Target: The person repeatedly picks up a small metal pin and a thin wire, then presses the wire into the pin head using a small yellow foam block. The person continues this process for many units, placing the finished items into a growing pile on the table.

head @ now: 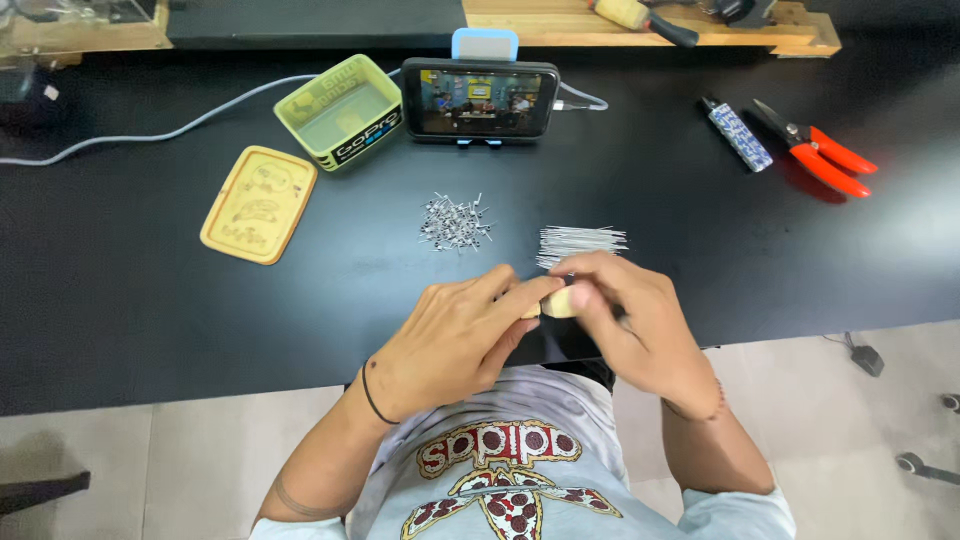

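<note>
At the near edge of the black table point(150, 330), both my hands meet over a small pale, rounded piece point(558, 303); my left hand point(455, 340) pinches its left end between thumb and forefinger, and my right hand point(630, 320) is curled closed over its right side, so most of it is hidden and I cannot tell what it is. The piece sits just inside the table's front edge, right above my lap. Open tabletop stretches wide at nine o'clock and at three o'clock of my hands. At twelve o'clock, just beyond my right knuckles, lies one bundle of thin silver wires point(582, 243); at eleven o'clock, one loose heap of small metal-legged parts point(455, 222), too many and too small to count. Farther at twelve stands one phone point(480, 100) on a blue stand, one open green box point(340, 110) beside it, its one yellow lid point(258, 204) lying flat at ten o'clock. At two o'clock, well apart, lie one pair of red-handled cutters point(820, 150) and one small patterned tube point(738, 134).
</note>
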